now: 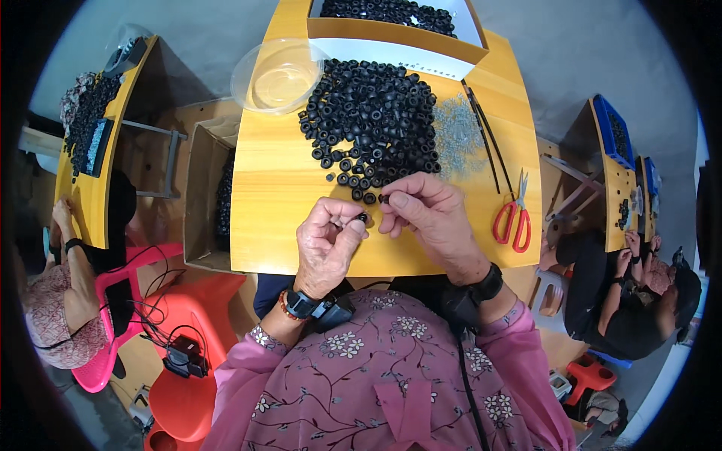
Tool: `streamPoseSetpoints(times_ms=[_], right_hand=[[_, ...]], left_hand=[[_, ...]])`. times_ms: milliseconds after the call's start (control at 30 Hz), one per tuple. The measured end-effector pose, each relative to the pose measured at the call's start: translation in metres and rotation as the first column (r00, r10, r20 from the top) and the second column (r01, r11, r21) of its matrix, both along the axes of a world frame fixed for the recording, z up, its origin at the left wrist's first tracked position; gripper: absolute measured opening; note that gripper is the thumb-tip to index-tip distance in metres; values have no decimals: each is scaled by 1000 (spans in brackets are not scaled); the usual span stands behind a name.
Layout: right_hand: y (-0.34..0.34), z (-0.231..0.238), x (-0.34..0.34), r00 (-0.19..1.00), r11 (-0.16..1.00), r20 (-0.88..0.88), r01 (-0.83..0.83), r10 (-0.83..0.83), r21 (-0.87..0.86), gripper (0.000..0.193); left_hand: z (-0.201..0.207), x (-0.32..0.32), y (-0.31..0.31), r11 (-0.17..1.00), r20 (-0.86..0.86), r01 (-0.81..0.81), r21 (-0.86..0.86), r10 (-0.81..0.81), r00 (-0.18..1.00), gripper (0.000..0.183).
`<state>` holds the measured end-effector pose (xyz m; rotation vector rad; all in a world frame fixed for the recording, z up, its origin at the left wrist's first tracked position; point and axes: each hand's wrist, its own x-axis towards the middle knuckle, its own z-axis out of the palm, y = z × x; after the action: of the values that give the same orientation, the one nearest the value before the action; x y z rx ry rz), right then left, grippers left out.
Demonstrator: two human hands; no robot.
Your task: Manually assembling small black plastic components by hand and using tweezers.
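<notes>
A yellow table [259,218] lies under a heap of black ring-like parts [368,109]. Just beyond the heap stands a cardboard box [391,34] holding more black parts. Beside the heap's far left edge sits a round clear tub [274,84]. Nearer the person than the heap, two bare hands work close together, not touching. The right hand [432,218] has thumb and forefinger pinched on a tiny dark piece; the left hand [329,244] grips a small black part [362,218] at its fingertips. Right of the heap and nearer lie red-handled scissors [513,218]; small clear pieces [457,135] scatter along the heap's right side.
</notes>
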<state>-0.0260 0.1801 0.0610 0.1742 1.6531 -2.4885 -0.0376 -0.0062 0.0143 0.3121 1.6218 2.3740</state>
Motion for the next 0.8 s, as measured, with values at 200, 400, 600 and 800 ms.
streamPoseSetpoints(times_ms=[200,400,600,800], right_hand=[[2,-12,8,999,998,53,9,-5,-70,21],[2,-17,10,1000,1000,-29,2,-1,26,20],[0,-26,10,996,998,-85,42,-39,36,17],[1,-27,9,993,996,-120,17,-6,83,17]], left_hand=[[-1,-1,0,998,-47,2,-58,-5,999,14],[-3,-1,-1,1000,-52,-1,-29,-1,999,17],[1,0,2,999,6,-13,-50,13,1000,23],[-7,-1,-1,998,-33,14,-61,-16,999,27]])
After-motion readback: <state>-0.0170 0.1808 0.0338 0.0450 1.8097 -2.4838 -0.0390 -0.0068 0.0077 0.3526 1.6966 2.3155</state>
